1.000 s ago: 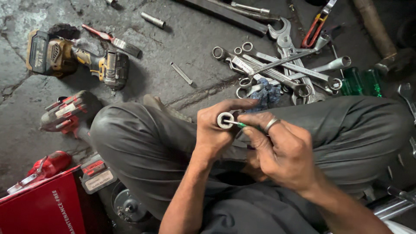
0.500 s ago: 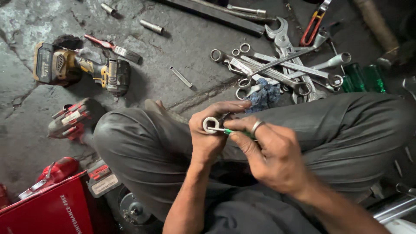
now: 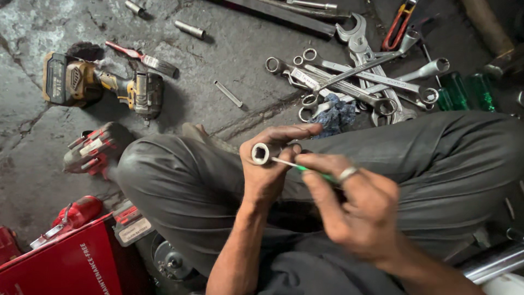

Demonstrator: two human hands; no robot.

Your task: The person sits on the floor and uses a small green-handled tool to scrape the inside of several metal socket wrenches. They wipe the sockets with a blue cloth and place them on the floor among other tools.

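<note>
My left hand (image 3: 273,164) grips a silver socket (image 3: 260,153) with its open hexagonal end facing up at me. My right hand (image 3: 355,205), a ring on one finger, holds a thin green-handled tool (image 3: 305,168) whose metal tip touches the socket's rim. Both hands are above my lap, over grey trousers (image 3: 180,186), as I sit on a stained concrete floor.
A pile of spanners (image 3: 355,82) lies ahead, with a blue rag (image 3: 334,117) beside it. A yellow cordless impact driver (image 3: 101,87), a brush (image 3: 144,59) and loose sockets (image 3: 190,29) lie to the left. A red toolbox (image 3: 65,262) sits at lower left. Green screwdriver handles (image 3: 464,90) lie right.
The view shifted slightly and both hands drifted left. The thin tool's tip now meets the socket's rim; the grips are unchanged.
</note>
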